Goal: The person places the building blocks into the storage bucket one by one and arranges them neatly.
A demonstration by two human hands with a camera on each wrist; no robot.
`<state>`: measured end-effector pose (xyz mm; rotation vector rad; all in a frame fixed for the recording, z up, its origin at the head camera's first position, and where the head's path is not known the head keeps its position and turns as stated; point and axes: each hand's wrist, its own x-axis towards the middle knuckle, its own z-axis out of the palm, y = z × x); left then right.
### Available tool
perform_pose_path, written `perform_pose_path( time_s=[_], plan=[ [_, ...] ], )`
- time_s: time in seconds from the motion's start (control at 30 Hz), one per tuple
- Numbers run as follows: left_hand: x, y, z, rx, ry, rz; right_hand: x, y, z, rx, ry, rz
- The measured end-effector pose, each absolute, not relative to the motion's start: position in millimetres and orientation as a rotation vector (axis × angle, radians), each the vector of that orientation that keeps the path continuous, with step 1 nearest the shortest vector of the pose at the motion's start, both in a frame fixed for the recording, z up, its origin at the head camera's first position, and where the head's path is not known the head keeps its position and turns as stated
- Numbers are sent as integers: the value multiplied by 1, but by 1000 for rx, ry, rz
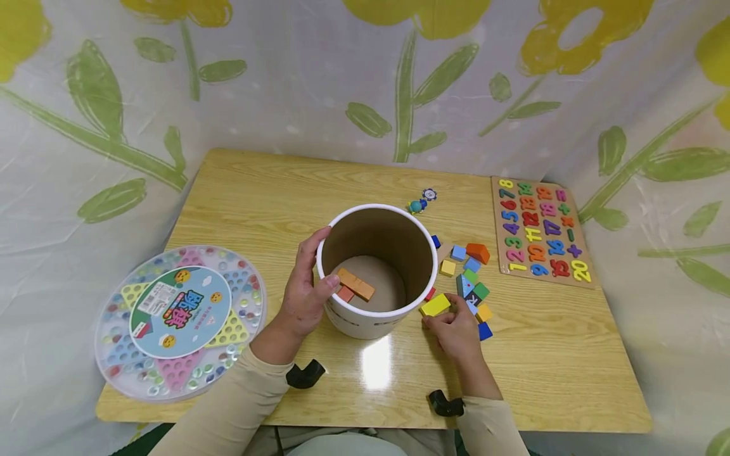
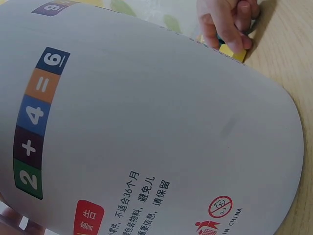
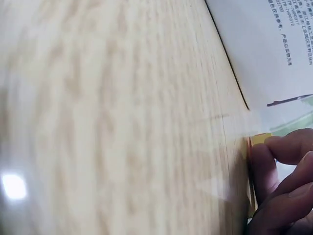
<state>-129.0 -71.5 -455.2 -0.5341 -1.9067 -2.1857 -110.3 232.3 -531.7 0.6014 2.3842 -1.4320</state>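
Observation:
A round white bucket (image 1: pixel 365 324) stands on the table, printed with sums and a warning label on its side. My left hand (image 1: pixel 308 285) grips its left rim, thumb over the edge. Inside, on the bottom, lie an orange block (image 1: pixel 357 284) and a smaller reddish block (image 1: pixel 345 294). To the right of the bucket, my right hand (image 1: pixel 458 329) pinches a yellow block (image 1: pixel 435 305) between thumb and fingers, low over the table. The same yellow block (image 2: pixel 234 53) shows past the bucket in the left wrist view. Several small coloured blocks (image 1: pixel 464 285) lie loose beside that hand.
A round Chinese checkers set (image 1: pixel 180 323) lies at the table's left. At the right is a number board (image 1: pixel 542 231) with coloured digits. Behind the bucket sits a small blue-green toy (image 1: pixel 417 206). A flower-printed curtain (image 1: pixel 274 95) encloses the wooden table (image 1: pixel 547 361).

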Motion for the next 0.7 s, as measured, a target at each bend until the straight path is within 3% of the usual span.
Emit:
perform_pose_path(
  time_s=[0.23,0.53,0.7],
  plan=[
    [-128,-72,-455,-526,-1917,-2173,-111,237,-495,494,2405,-1580],
    [-125,-72,-447,-506,-1950,-2150,-111,235,-368,45,2457,-1812],
    [-119,-69,-427,-516,-1947,-2142,-110,214,-327,-269,2411,-1881]
  ],
)
